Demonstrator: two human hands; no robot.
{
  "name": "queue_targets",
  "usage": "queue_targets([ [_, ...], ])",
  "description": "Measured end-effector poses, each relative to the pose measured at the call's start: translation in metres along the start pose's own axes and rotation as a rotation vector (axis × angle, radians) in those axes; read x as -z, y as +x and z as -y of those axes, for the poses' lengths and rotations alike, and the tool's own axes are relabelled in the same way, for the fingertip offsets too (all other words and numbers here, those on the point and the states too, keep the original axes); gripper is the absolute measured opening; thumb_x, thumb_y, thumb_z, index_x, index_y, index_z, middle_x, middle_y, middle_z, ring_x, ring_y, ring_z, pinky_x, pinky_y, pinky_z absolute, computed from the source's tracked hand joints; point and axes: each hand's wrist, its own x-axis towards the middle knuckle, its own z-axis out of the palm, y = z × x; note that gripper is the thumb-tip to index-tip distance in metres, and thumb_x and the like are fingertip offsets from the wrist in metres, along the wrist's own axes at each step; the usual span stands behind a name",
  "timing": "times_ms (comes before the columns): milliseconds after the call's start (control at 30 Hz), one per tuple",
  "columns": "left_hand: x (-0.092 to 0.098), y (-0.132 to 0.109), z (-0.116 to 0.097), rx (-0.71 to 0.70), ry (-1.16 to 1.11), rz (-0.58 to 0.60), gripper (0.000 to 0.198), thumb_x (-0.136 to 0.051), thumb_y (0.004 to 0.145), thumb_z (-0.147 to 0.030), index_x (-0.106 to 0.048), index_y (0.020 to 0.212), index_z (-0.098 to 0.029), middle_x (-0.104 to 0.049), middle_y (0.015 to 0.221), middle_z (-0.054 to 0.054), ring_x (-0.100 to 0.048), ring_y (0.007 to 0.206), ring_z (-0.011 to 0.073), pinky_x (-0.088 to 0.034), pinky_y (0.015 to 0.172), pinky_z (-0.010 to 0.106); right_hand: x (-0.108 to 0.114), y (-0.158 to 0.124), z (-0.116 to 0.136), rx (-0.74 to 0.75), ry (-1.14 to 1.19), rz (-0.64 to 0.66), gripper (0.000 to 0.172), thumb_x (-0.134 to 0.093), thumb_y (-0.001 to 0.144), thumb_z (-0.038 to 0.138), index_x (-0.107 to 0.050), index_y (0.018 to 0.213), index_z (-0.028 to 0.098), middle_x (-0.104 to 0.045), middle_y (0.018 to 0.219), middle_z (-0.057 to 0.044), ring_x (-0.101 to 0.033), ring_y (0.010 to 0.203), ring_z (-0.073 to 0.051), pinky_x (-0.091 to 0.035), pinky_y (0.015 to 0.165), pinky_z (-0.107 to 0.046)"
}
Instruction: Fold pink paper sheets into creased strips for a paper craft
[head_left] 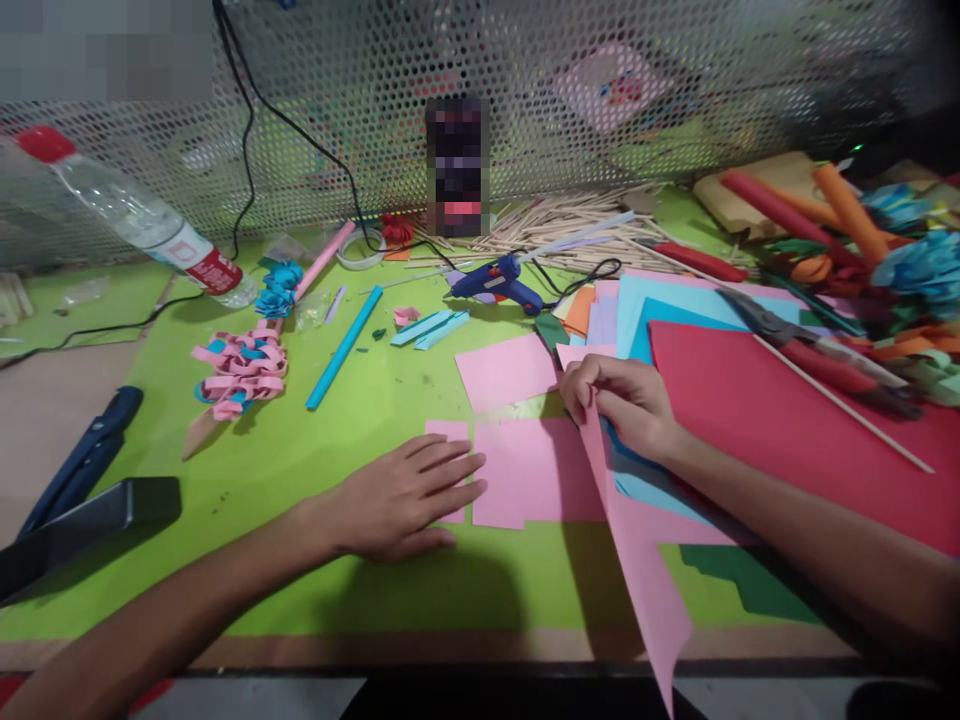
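Note:
My left hand [412, 495] lies flat, fingers spread, on a small piece of pink paper [447, 430] on the green tabletop. Beside its fingertips are more pink paper pieces [517, 465], some overlapping. Between thumb and fingers, my right hand [622, 400] pinches a larger pink sheet [637, 560], which hangs on edge and drops past the table's front. Another pink piece [506, 372] lies flat just left of the right hand. Under and beyond my right forearm is a stack of coloured sheets with a red sheet [720, 390] on top.
A blue glue gun [499, 283] with a cord lies behind the papers. Pliers [817, 350] and a thin stick rest on the red sheet. At left are a plastic bottle [150, 220], a pink-and-blue paper flower [244, 365] and a dark stapler [82, 460]. A perforated metal panel [322, 90] stands behind.

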Motion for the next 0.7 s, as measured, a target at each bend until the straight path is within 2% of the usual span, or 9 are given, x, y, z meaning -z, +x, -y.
queue_targets([
  [100,0.000,0.008,-0.001,0.030,-0.028,0.038,0.063,-0.041,0.099,-0.055,-0.036,0.150,-0.017,-0.033,0.158,0.012,-0.034,0.144,0.0324,-0.028,0.119,0.052,-0.001,-0.001,-0.001,0.000,-0.032,-0.005,0.014,-0.049,0.079,0.010,-0.054,0.072,0.021,-0.059,0.061,0.001,-0.052,0.055,-0.015,-0.041,0.058,-0.030],
  [200,-0.001,0.021,-0.003,0.048,-0.049,0.068,0.069,-0.038,0.099,-0.060,-0.032,0.152,-0.017,-0.029,0.160,0.011,-0.030,0.146,0.0334,-0.023,0.120,0.053,-0.001,-0.002,0.000,0.030,-0.137,0.055,0.015,-0.047,0.075,0.009,-0.055,0.076,0.021,-0.060,0.067,0.001,-0.055,0.060,-0.015,-0.043,0.061,-0.029],
  [400,-0.003,0.036,-0.007,0.040,-0.070,0.056,0.074,-0.038,0.096,-0.066,-0.031,0.152,-0.019,-0.029,0.160,0.011,-0.027,0.147,0.0343,-0.025,0.120,0.054,-0.007,-0.002,0.005,0.189,-0.385,0.192,0.031,-0.046,0.070,0.010,-0.060,0.097,0.020,-0.064,0.089,-0.005,-0.059,0.080,-0.020,-0.048,0.072,-0.034],
  [533,-0.006,0.026,-0.009,0.068,-0.026,-0.063,0.068,-0.043,0.097,-0.058,-0.038,0.148,-0.013,-0.040,0.154,0.017,-0.036,0.142,0.0341,-0.035,0.115,0.053,-0.013,-0.001,0.005,0.271,-0.544,0.188,0.042,-0.048,0.074,0.009,-0.059,0.114,0.019,-0.065,0.093,-0.007,-0.058,0.087,-0.023,-0.049,0.077,-0.040],
  [600,-0.009,0.020,-0.011,0.117,0.006,-0.173,0.056,-0.048,0.097,-0.048,-0.048,0.140,-0.010,-0.049,0.146,0.019,-0.043,0.138,0.0331,-0.042,0.111,0.051,-0.015,0.000,0.005,0.326,-0.573,0.128,0.040,-0.047,0.077,0.008,-0.060,0.113,0.020,-0.065,0.091,-0.007,-0.057,0.086,-0.023,-0.049,0.076,-0.040],
  [700,-0.011,0.013,-0.013,0.181,0.031,-0.292,0.041,-0.056,0.094,-0.035,-0.059,0.126,-0.010,-0.061,0.132,0.017,-0.054,0.128,0.0310,-0.049,0.105,0.049,-0.014,-0.002,0.005,0.379,-0.547,0.001,0.037,-0.046,0.080,0.004,-0.063,0.108,0.022,-0.066,0.088,-0.007,-0.058,0.086,-0.023,-0.050,0.075,-0.040],
])
